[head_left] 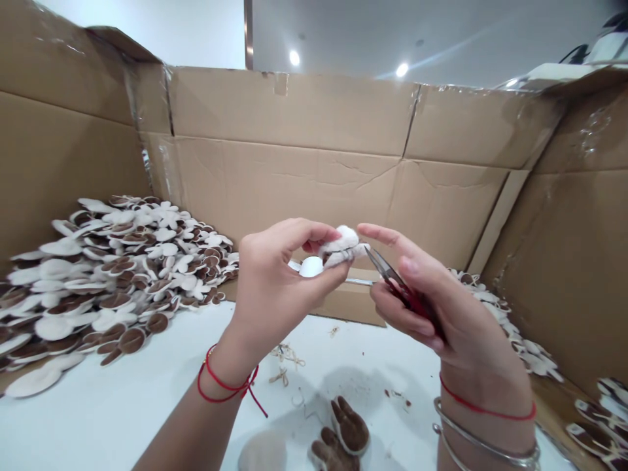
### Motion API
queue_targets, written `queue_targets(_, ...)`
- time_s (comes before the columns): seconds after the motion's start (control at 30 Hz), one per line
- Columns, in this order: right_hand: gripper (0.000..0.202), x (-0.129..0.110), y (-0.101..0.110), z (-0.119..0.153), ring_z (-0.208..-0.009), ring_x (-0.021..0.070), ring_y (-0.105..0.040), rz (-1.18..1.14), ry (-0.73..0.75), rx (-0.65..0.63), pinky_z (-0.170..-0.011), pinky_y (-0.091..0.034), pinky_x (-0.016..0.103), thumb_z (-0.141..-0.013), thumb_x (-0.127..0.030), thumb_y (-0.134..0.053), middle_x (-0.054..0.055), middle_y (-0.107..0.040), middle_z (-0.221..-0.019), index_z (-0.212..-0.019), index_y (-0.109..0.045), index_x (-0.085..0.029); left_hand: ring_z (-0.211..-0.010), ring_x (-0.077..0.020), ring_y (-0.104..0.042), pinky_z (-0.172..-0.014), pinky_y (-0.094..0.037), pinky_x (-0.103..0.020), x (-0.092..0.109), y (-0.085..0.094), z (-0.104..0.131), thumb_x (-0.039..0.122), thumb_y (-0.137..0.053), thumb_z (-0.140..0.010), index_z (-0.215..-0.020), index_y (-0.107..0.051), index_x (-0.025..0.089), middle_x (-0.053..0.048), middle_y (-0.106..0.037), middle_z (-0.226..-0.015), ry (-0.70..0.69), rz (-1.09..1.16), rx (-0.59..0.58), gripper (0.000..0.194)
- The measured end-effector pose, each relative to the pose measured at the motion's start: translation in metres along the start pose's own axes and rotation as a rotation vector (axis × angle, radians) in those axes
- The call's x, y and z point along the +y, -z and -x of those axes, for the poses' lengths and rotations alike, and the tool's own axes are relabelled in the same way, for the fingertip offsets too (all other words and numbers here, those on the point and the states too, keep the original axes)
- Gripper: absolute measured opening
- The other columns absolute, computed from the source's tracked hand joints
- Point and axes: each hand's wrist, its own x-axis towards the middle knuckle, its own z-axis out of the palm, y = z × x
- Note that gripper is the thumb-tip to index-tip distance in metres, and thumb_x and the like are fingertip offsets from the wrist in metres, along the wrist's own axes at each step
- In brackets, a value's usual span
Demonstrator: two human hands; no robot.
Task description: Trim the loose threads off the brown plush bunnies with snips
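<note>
My left hand point(282, 275) pinches a small white fuzzy piece point(346, 241) between thumb and fingers, near the middle of the view. My right hand point(432, 294) is closed around small scissors point(407, 291) with red handles, its index finger stretched out above the blades. The metal tips point left and reach the right end of the white piece. Whether they touch it is hard to tell. Below the hands, two brown bunny-shaped pieces point(350, 425) lie on the white table point(186, 399) beside a round pale piece point(262, 451).
A big heap of white and brown felt pieces point(118, 275) is at the left. More pieces point(520, 333) lie along the right side. Cardboard walls point(294, 163) enclose the table. Small thread scraps point(287, 356) lie near the middle.
</note>
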Motion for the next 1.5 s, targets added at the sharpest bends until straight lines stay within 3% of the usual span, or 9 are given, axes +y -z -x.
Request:
queue_targets(0.13, 0.043, -0.004, -0.002, 0.003, -0.034, 0.0055, -0.013, 0.010, -0.073, -0.047, -0.033, -0.016, 0.015, -0.097, -0.032, -0.048, -0.014, -0.035, -0.041, -0.136, -0.035, -0.022, -0.065, -0.0111, -0.060, -0.062, -0.047, -0.024, 0.000, 0.001, 0.000, 0.019, -0.079, -0.070, -0.080, -0.068, 0.019, 0.003, -0.070, -0.075, 0.011, 0.004, 0.010, 0.015)
queue_targets(0.7, 0.039, -0.002, -0.001, 0.000, -0.033, 0.0055, -0.012, -0.027, -0.074, -0.036, -0.030, -0.014, 0.014, -0.096, -0.032, -0.048, -0.014, -0.036, -0.041, -0.132, -0.037, -0.021, -0.062, -0.0093, -0.058, -0.059, -0.044, -0.021, 0.002, -0.003, 0.001, 0.014, -0.077, -0.070, -0.078, -0.068, 0.017, 0.004, -0.068, -0.070, -0.002, -0.018, -0.109, 0.012)
queue_targets(0.9, 0.034, -0.009, -0.004, 0.009, -0.032, 0.0070, -0.009, -0.164, 0.097, 0.091, -0.031, -0.010, 0.020, -0.092, -0.036, -0.050, -0.012, -0.028, -0.039, -0.124, -0.055, -0.024, -0.068, -0.0140, -0.064, -0.064, -0.046, -0.024, -0.009, -0.011, -0.002, 0.012, -0.073, -0.070, -0.079, -0.069, 0.016, 0.000, -0.072, -0.074, -0.015, -0.067, -0.225, 0.011)
queue_targets(1.03, 0.029, -0.013, 0.001, 0.011, -0.031, 0.0087, -0.013, -0.191, 0.226, 0.227, -0.031, -0.014, 0.023, -0.092, -0.038, -0.048, -0.010, -0.028, -0.038, -0.115, -0.062, -0.026, -0.067, -0.0143, -0.064, -0.063, -0.046, -0.024, -0.010, -0.013, -0.003, 0.014, -0.074, -0.070, -0.078, -0.069, 0.017, 0.000, -0.074, -0.076, 0.035, -0.045, -0.200, 0.010)
queue_targets(1.13, 0.027, -0.009, 0.006, 0.006, -0.034, 0.0083, -0.017, -0.023, 0.230, 0.339, -0.032, -0.012, 0.022, -0.087, -0.040, -0.059, -0.010, -0.031, -0.041, -0.109, -0.064, -0.025, -0.064, -0.0136, -0.062, -0.061, -0.046, -0.023, -0.008, -0.010, -0.003, 0.020, -0.076, -0.070, -0.079, -0.070, 0.017, 0.000, -0.073, -0.075, 0.052, -0.052, -0.151, 0.012)
queue_targets(1.23, 0.032, -0.004, 0.005, -0.001, -0.039, 0.0065, -0.021, 0.267, 0.190, 0.420, -0.034, -0.015, 0.019, -0.073, -0.028, -0.079, -0.011, -0.031, -0.045, -0.102, -0.066, -0.024, -0.063, -0.0127, -0.061, -0.059, -0.045, -0.022, -0.005, -0.007, -0.003, 0.022, -0.077, -0.070, -0.078, -0.070, 0.016, 0.001, -0.070, -0.070, 0.048, -0.042, -0.133, 0.013)
queue_targets(1.33, 0.032, 0.001, -0.001, -0.006, -0.044, 0.0065, -0.026, 0.461, 0.203, 0.459, -0.038, -0.022, 0.018, -0.064, -0.022, -0.085, -0.010, -0.032, -0.050, -0.092, -0.069, -0.021, -0.062, -0.0117, -0.059, -0.057, -0.044, -0.021, -0.003, -0.008, -0.002, 0.022, -0.076, -0.070, -0.077, -0.069, 0.016, 0.002, -0.068, -0.068, 0.041, -0.029, -0.136, 0.012)
queue_targets(1.43, 0.016, 0.004, -0.007, -0.009, -0.046, 0.0077, -0.030, 0.578, 0.283, 0.521, -0.040, -0.024, 0.020, -0.074, -0.029, -0.078, -0.007, -0.036, -0.052, -0.081, -0.070, -0.018, -0.062, -0.0112, -0.058, -0.058, -0.044, -0.021, -0.002, -0.010, -0.002, 0.019, -0.076, -0.070, -0.077, -0.069, 0.016, 0.003, -0.069, -0.068, 0.027, -0.022, -0.151, 0.010)
queue_targets(1.5, 0.017, 0.006, -0.006, -0.010, -0.046, 0.0083, -0.031, 0.618, 0.328, 0.580, -0.039, -0.023, 0.022, -0.081, -0.033, -0.071, -0.005, -0.040, -0.052, -0.075, -0.069, -0.017, -0.063, -0.0114, -0.059, -0.060, -0.045, -0.021, -0.001, -0.010, -0.002, 0.018, -0.076, -0.069, -0.077, -0.069, 0.016, 0.003, -0.068, -0.069, 0.036, -0.009, -0.152, 0.011)
